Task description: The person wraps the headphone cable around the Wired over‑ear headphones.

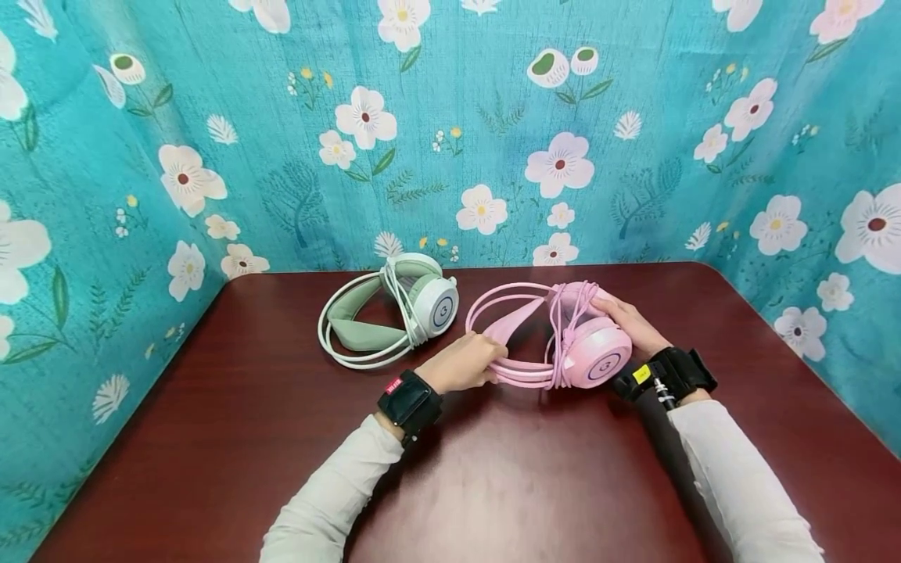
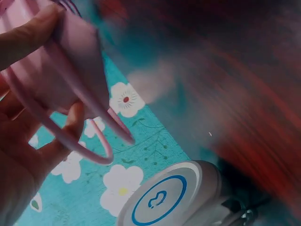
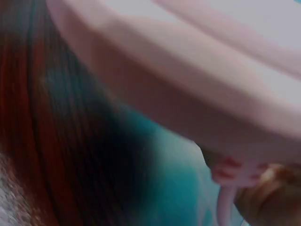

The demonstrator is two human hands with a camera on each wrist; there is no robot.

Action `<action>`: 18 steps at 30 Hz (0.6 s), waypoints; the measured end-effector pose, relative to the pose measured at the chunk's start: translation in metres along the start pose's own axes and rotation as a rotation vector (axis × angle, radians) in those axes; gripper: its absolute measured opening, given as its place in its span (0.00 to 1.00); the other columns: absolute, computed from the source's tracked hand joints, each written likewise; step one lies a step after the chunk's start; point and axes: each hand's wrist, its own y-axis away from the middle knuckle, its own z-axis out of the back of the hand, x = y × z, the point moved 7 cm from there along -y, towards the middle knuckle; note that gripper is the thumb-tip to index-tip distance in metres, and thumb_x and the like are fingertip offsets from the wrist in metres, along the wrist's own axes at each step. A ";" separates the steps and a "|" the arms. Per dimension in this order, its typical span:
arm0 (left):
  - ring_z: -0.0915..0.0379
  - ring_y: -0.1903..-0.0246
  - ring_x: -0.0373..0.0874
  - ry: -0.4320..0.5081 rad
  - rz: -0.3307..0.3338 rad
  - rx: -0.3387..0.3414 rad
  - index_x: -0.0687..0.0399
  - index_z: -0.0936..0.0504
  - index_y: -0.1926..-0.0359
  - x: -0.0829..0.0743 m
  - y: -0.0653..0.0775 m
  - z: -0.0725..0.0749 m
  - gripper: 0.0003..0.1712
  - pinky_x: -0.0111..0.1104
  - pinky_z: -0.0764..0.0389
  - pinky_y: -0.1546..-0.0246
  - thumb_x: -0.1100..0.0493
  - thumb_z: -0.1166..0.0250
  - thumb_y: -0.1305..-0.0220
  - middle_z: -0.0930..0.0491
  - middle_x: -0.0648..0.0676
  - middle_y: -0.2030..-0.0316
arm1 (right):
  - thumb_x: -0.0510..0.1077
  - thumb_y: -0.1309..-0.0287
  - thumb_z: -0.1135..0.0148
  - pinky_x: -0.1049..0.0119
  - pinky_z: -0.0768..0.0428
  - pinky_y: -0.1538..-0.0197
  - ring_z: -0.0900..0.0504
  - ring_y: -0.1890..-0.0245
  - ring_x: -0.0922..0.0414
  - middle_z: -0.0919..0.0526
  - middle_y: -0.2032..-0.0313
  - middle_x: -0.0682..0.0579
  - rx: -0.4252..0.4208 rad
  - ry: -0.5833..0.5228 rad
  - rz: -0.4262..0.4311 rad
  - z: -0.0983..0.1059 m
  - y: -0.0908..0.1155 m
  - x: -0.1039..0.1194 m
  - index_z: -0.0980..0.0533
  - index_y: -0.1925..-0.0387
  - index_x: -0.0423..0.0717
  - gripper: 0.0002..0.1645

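Pink headphones (image 1: 600, 353), their cable wound round the ear cups, are held between both hands over the table. My left hand (image 1: 461, 363) grips the headband at its left end; in the left wrist view, the thumb and fingers of the left hand (image 2: 28, 141) curl round the pink band (image 2: 70, 75). On the far side of the ear cups my right hand (image 1: 633, 322) holds them, its fingers mostly hidden. A pink ear cup (image 3: 188, 70) fills much of the right wrist view. Green-and-white headphones (image 1: 366, 335), also cable-wrapped, lie left of the pink pair.
The dark red-brown table (image 1: 232, 453) has a glossy top. A blue flowered curtain (image 1: 450, 180) hangs behind it and along both sides. Black wrist straps (image 1: 411, 403) with devices sit on both wrists.
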 end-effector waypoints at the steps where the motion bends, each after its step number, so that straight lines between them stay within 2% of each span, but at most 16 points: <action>1: 0.20 0.71 0.45 0.009 0.013 0.021 0.59 0.20 0.72 0.001 -0.002 -0.004 0.09 0.35 0.21 0.65 0.68 0.25 0.48 0.17 0.53 0.75 | 0.62 0.25 0.59 0.39 0.45 0.23 0.46 0.26 0.39 0.54 0.21 0.36 -0.004 0.012 -0.007 0.000 -0.001 -0.003 0.62 0.19 0.48 0.45; 7: 0.22 0.70 0.45 0.001 0.071 0.101 0.60 0.19 0.69 0.009 -0.011 -0.020 0.10 0.36 0.20 0.63 0.70 0.25 0.50 0.20 0.53 0.74 | 0.63 0.26 0.59 0.38 0.43 0.24 0.44 0.26 0.36 0.52 0.22 0.33 -0.036 0.088 -0.041 0.002 -0.006 -0.014 0.61 0.19 0.48 0.46; 18: 0.18 0.65 0.48 0.013 0.107 0.111 0.62 0.17 0.64 0.016 -0.021 -0.022 0.11 0.39 0.17 0.60 0.69 0.24 0.49 0.16 0.57 0.69 | 0.60 0.25 0.59 0.39 0.49 0.22 0.47 0.24 0.38 0.52 0.21 0.34 -0.026 0.104 -0.018 0.010 -0.019 -0.008 0.58 0.20 0.41 0.45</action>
